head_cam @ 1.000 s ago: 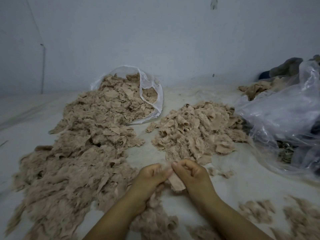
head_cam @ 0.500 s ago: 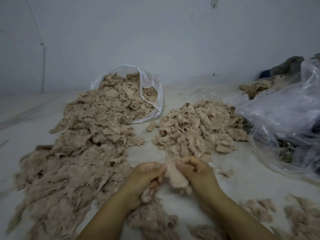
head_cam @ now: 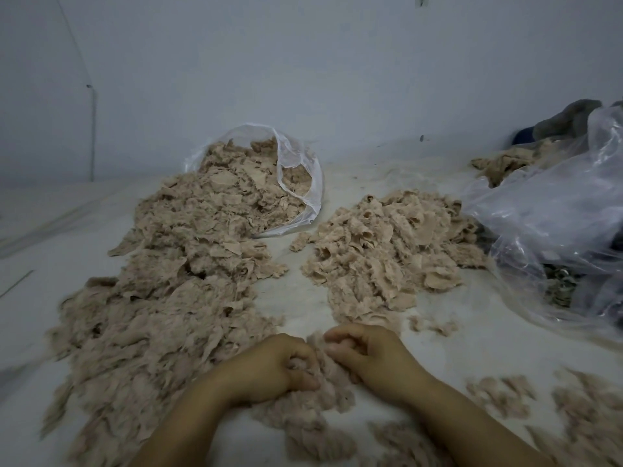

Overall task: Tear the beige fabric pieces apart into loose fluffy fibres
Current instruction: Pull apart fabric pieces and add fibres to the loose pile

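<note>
hands: left hand (head_cam: 276,365) and right hand (head_cam: 367,355) are curled up knuckle to knuckle, both pinching one fabric wad (head_cam: 320,358) between them, low over the table (head_cam: 472,348)
wad: looks feather-light, soft and limp, already fuzzy. I'd pinch close on either side of the tear line, since far-apart grips would probably just stretch it
pieces pile (head_cam: 387,251): untorn scraps, just beyond the wad and a bit right, close by
fluff heap (head_cam: 151,315): left of the wad, running back into the open bag (head_cam: 296,176); more tufts (head_cam: 590,416) to the wad's right
edges: crinkly plastic bag (head_cam: 556,224) far right of the wad, touching the pieces pile, easy to snag
room: bare strip beyond the wad between pile and heap, plus open table to its right. No table edge in view
</note>
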`<state>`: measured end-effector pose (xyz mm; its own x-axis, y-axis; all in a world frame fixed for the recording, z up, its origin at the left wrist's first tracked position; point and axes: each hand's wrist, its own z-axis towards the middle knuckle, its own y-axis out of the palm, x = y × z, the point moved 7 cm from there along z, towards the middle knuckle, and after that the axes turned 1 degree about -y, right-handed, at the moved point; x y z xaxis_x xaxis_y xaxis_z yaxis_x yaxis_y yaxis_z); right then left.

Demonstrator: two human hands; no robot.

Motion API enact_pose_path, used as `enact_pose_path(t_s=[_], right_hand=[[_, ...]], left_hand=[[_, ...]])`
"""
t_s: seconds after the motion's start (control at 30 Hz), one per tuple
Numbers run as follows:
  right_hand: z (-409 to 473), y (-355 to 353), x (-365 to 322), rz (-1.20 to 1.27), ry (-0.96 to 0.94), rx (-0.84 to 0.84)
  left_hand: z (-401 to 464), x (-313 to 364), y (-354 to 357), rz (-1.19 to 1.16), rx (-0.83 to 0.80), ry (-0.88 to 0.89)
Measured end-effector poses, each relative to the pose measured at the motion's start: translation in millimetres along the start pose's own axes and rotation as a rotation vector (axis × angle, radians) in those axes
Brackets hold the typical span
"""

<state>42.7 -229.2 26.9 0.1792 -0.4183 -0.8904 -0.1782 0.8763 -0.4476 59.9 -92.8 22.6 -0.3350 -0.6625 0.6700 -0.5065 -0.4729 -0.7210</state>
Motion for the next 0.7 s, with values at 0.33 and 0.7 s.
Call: enact_pose_path(t_s=[0.33, 0.7], right_hand=[[1, -27, 0, 0.565, 0.129, 0.253], [19, -46, -6, 0.782, 0.173, 0.437]], left_hand=[[-19, 1, -15, -0.064, -0.091, -0.007], [-5, 11, -11, 0.225, -0.065, 0.060]])
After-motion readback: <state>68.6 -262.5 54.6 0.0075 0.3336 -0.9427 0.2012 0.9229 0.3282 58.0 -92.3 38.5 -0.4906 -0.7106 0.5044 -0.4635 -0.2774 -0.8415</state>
